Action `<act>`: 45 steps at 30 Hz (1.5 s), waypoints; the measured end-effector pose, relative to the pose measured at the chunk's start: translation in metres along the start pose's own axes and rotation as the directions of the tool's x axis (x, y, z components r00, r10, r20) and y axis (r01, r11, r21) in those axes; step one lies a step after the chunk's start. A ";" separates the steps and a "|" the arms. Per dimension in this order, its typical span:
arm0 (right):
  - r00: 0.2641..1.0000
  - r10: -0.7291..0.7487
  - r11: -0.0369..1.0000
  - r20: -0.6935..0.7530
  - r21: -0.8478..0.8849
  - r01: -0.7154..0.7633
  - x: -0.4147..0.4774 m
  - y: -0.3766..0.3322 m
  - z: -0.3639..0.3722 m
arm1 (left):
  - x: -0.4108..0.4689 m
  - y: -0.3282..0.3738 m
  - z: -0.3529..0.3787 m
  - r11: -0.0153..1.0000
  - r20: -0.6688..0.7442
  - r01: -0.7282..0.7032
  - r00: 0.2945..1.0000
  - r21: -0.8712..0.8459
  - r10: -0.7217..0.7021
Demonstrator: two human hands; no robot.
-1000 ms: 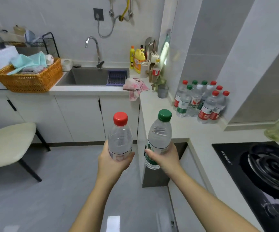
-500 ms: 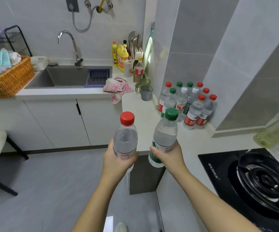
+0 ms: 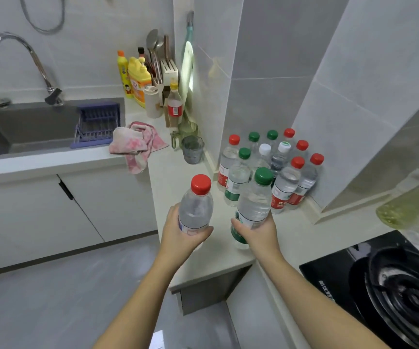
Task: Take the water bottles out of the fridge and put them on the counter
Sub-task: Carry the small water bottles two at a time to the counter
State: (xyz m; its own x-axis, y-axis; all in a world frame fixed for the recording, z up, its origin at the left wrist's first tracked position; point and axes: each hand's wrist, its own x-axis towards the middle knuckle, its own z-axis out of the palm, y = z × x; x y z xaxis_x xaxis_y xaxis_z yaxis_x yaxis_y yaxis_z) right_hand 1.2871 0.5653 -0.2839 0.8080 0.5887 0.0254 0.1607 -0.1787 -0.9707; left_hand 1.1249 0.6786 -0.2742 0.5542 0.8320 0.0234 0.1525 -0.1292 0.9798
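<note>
My left hand [image 3: 178, 233] grips a clear water bottle with a red cap [image 3: 196, 205] around its lower half. My right hand [image 3: 260, 231] grips a clear bottle with a green cap and green label [image 3: 253, 205]. Both bottles are upright and held just over the white counter [image 3: 218, 258], near its front corner. Behind them, in the tiled corner, stands a cluster of several water bottles [image 3: 273, 167] with red, green and white caps. The green-capped bottle in my right hand is close in front of that cluster. The fridge is out of view.
A gas stove [image 3: 389, 285] sits at the right. A glass cup [image 3: 192, 149] and a pink cloth [image 3: 137, 144] lie on the counter toward the sink [image 3: 39, 124]. Detergent bottles [image 3: 137, 79] and a utensil holder stand at the back. An oil bottle [image 3: 412, 207] is at the far right.
I have moved closer to the counter corner. Both hands have carried their bottles forward, from over the floor to over the counter in front of the bottle cluster.
</note>
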 end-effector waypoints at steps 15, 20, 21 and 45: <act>0.991 0.128 0.991 0.034 -0.031 -0.127 0.065 0.060 -0.004 | 0.054 -0.046 0.057 0.985 0.049 0.169 0.984 0.037 -0.170; 0.991 0.127 0.991 0.042 -0.041 -0.125 0.070 0.069 -0.001 | 0.056 -0.050 0.060 0.984 0.042 0.171 0.984 0.043 -0.172; 0.991 0.129 0.991 0.045 -0.037 -0.127 0.070 0.071 -0.001 | 0.056 -0.053 0.060 0.984 0.041 0.175 0.983 0.039 -0.177; 0.984 0.174 0.972 0.034 -0.165 -0.167 0.102 0.095 -0.034 | 0.094 -0.062 0.112 0.937 0.165 0.036 0.981 0.347 -0.099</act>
State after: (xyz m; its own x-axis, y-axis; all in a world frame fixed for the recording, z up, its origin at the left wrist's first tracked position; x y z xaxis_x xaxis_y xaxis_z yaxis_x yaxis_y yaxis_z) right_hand 1.4042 0.5810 -0.3658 0.8040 0.5747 -0.1524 0.1152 -0.4020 -0.9083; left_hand 1.2595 0.7044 -0.3556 0.6637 0.7403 -0.1068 0.4472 -0.2783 0.8501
